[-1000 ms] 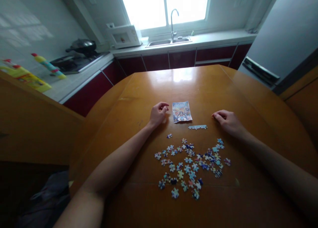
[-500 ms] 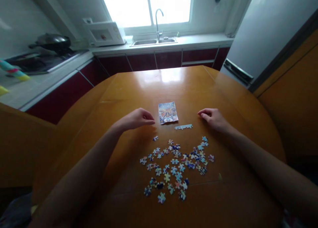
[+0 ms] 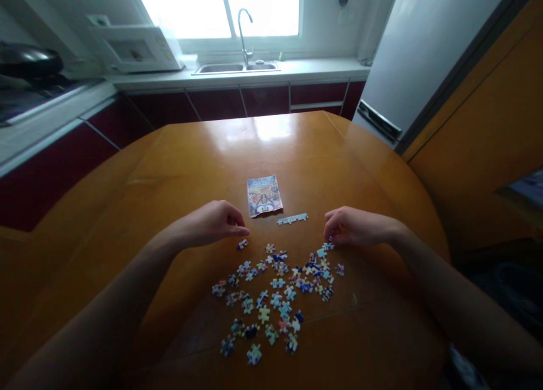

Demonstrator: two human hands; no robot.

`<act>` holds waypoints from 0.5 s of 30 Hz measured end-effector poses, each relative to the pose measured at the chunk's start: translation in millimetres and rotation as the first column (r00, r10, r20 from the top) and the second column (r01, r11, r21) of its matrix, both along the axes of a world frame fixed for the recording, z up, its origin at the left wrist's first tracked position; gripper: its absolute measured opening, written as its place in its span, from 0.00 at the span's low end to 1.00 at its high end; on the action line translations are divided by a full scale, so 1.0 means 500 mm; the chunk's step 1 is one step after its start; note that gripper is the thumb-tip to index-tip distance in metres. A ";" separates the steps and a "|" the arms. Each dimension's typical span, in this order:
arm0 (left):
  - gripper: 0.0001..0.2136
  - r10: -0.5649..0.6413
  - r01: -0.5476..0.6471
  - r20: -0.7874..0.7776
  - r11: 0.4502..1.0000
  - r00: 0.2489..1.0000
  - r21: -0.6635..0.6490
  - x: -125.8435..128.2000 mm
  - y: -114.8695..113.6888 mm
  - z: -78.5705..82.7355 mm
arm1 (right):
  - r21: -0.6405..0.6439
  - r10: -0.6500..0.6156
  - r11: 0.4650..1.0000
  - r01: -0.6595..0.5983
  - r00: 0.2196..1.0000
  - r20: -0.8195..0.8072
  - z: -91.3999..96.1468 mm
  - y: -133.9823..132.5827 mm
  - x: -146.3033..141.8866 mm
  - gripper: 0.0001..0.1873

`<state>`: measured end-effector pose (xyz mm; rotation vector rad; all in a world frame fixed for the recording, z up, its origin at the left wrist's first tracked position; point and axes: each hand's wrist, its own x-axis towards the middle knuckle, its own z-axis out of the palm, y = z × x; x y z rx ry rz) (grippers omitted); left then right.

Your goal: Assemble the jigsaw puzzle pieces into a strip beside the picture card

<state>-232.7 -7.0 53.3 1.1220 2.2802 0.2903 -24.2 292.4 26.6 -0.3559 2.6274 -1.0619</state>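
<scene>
Many loose jigsaw puzzle pieces (image 3: 278, 299) lie scattered over the wooden table's near half. My right hand (image 3: 350, 226) reaches down at the pile's upper right corner, its fingers bent and pinched on a small light blue puzzle piece (image 3: 330, 240), partly hidden by the fingertips. My left hand (image 3: 216, 223) hovers with loosely curled fingers and nothing visible in them, just above a small dark and white joined bit of puzzle (image 3: 242, 244). Between the hands lies a joined strip of pale blue pieces (image 3: 292, 218). Behind it is a creased picture sheet (image 3: 264, 196) with a colourful cartoon print.
The wooden table (image 3: 203, 163) has a rounded edge. Beyond it, a counter holds a sink (image 3: 224, 68) with a tall tap and a white microwave (image 3: 138, 50). A dark pan (image 3: 29, 60) sits at left; a fridge (image 3: 418, 56) stands at right.
My right hand has come down and inward to the puzzle piece at the pile's corner. My left hand has lowered towards the small joined bit. The view has turned to the right.
</scene>
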 end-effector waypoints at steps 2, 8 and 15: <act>0.16 -0.007 0.007 0.007 1.000 1.000 -0.027 0.004 0.006 0.004 | 0.041 0.041 0.998 -0.041 0.999 0.019 0.004 -0.009 0.001 0.05; 0.19 -0.022 0.022 -0.002 0.998 1.000 -0.058 0.011 0.012 0.010 | 0.146 0.058 0.988 -0.057 0.998 -0.007 0.014 -0.044 0.009 0.05; 0.19 -0.034 0.034 -0.015 0.999 0.999 -0.012 0.012 0.011 0.008 | 0.154 0.080 0.985 -0.077 0.997 -0.017 0.008 -0.048 0.010 0.04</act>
